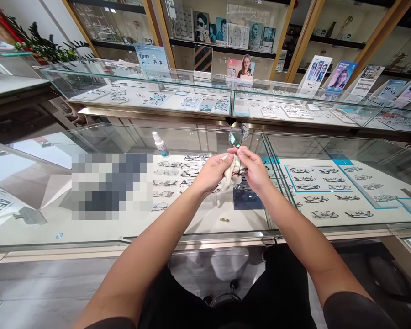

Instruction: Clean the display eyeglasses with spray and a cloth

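Note:
Both my hands meet above a glass display counter (130, 228). My left hand (213, 172) is closed round a pale cleaning cloth (233, 172) bunched between the two hands. My right hand (252, 168) pinches a pair of glasses (238, 136). One lens stands up above my fingers, and the rest of the frame is hidden by the cloth and fingers.
A small white spray bottle (160, 144) stands on the counter glass, left of my hands. Rows of spectacle frames (329, 187) lie inside the case under the glass. A second counter (226, 98) with leaflets and posters runs behind. A stool base (226, 292) shows below between my arms.

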